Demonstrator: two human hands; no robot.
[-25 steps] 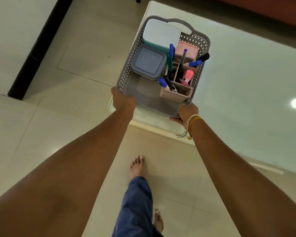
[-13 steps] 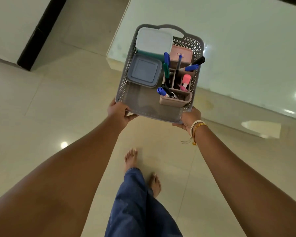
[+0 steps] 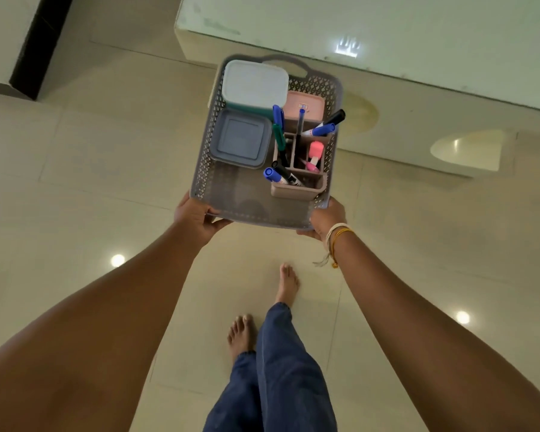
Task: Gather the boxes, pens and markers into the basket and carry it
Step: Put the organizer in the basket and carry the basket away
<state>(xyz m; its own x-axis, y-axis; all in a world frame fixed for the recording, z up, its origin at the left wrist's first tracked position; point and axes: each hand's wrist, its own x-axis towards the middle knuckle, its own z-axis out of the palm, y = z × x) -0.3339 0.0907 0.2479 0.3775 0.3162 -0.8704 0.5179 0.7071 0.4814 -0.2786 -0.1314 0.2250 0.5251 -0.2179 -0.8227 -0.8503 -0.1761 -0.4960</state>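
A grey perforated basket (image 3: 204,165) hangs in the air over the tiled floor. My left hand (image 3: 197,218) grips its near left corner and my right hand (image 3: 325,221) grips its near right corner. Inside lie a white-lidded teal box (image 3: 254,84), a grey square box (image 3: 240,138), a pink box (image 3: 306,102) and a beige divided holder (image 3: 298,190). Several pens and markers (image 3: 320,129) stand in the holder, blue, green, black and pink.
A glass-topped table (image 3: 387,29) stands beyond the basket, its corner at upper left of centre. A dark vertical strip (image 3: 41,45) on the wall is at far left. My bare feet (image 3: 287,285) and blue trousers are on the glossy floor tiles below.
The basket has come off the table and moved back over the floor, held in both hands. My feet have stepped backwards and the table edge has receded.
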